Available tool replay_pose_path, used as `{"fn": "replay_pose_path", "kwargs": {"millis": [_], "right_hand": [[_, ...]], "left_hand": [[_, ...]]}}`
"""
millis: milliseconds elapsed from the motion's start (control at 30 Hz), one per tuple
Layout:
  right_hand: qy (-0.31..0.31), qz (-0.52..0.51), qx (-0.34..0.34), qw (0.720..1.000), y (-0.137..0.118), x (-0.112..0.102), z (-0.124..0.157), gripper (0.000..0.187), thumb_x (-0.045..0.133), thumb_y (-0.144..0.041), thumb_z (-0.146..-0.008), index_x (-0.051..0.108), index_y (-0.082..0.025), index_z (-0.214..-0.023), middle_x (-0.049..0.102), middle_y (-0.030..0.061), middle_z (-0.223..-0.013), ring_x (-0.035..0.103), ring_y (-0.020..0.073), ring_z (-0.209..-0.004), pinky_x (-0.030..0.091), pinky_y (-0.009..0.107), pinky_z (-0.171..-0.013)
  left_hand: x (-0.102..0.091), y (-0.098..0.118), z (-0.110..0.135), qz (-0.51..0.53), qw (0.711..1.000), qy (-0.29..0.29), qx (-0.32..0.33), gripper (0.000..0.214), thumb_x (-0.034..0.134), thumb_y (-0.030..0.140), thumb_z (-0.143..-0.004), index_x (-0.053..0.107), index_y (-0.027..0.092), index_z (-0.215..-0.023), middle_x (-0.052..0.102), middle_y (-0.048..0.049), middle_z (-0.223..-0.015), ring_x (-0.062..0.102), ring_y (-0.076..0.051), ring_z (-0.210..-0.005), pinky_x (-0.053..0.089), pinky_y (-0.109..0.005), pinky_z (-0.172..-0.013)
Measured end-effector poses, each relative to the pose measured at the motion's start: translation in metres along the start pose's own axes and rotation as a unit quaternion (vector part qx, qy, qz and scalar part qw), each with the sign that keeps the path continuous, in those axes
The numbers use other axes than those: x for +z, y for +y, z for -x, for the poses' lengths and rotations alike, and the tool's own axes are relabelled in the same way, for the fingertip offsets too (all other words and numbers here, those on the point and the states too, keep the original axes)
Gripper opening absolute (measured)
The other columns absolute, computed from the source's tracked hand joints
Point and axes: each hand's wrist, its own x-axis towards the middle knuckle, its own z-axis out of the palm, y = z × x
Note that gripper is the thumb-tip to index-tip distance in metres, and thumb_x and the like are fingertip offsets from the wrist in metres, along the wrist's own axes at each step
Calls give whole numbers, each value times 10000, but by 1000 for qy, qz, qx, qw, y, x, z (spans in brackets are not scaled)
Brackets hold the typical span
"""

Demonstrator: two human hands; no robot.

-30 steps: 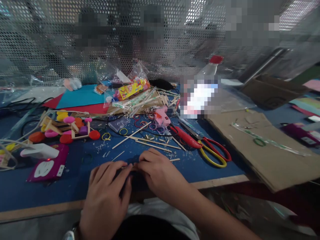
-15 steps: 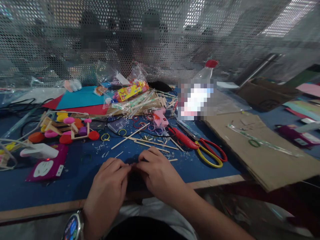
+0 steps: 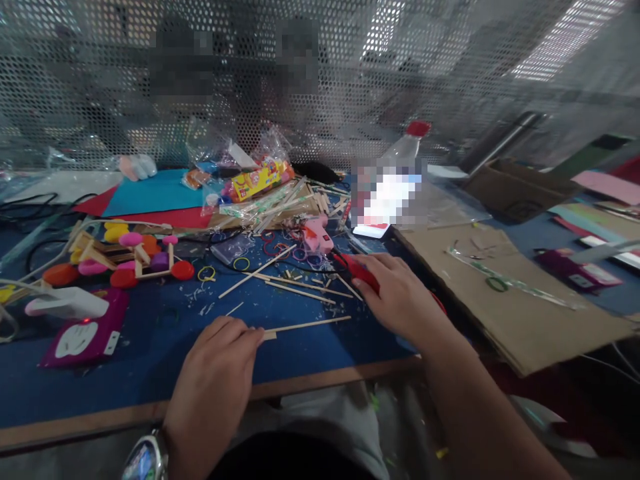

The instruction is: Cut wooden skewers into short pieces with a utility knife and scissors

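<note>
Left fingers (image 3: 253,337) hold a thin wooden stick (image 3: 311,325).

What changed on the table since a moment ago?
The right hand left its place beside the left hand and moved right and forward, onto the red handle. The left hand stayed near the front edge, at a thin stick. The pink glue gun stayed put.

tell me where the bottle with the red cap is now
In the head view, the red-capped bottle is at the back of the blue table, right of centre, behind the glowing phone and beyond the right hand, near the perforated screen.
</note>
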Motion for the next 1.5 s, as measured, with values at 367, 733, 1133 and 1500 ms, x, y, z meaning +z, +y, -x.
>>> {"fn": "replay_pose_path", "kwargs": {"millis": [367,733,1133,1500], "right_hand": [[67,28,134,988,-3,-38,29,413,513,-332,-931,646,-210,-1302,765,112,-1055,732,282,-853,564,397,-726],[-104,-277,-2,955,-113,-32,78,414,397,-153,-987,686,-257,-1265,734,61,-1020,730,171,-859,623,290,-733],[-197,-241,-13,950,-137,-19,75,604,472,-134,-798,584,-133,-1392,752,109,-1060,750,218,-850,650,370,-756],[-157,-173,-41,971,-144,-4,89,728,466,-163,-785,455,-14,-1498,763,191,-1049,760,250,-689,684,417,-641]], "left_hand": [[2,1,1,-3,1000,9,3,242,518,83,-974,743,165,-942,665,-17,-771,604,-205,-771,546,-386,-741],[0,0,-3,-6,999,5,47,247,507,60,-968,747,121,-970,656,-23,-748,586,-198,-726,529,-361,-668],[1,-1,1,-4,1000,-14,25,293,477,35,-947,744,134,-1014,655,-35,-795,588,-219,-785,555,-394,-710],[3,-5,4,6,1000,-21,23,279,475,58,-958,743,128,-992,655,-43,-801,596,-225,-783,584,-419,-713]]}}
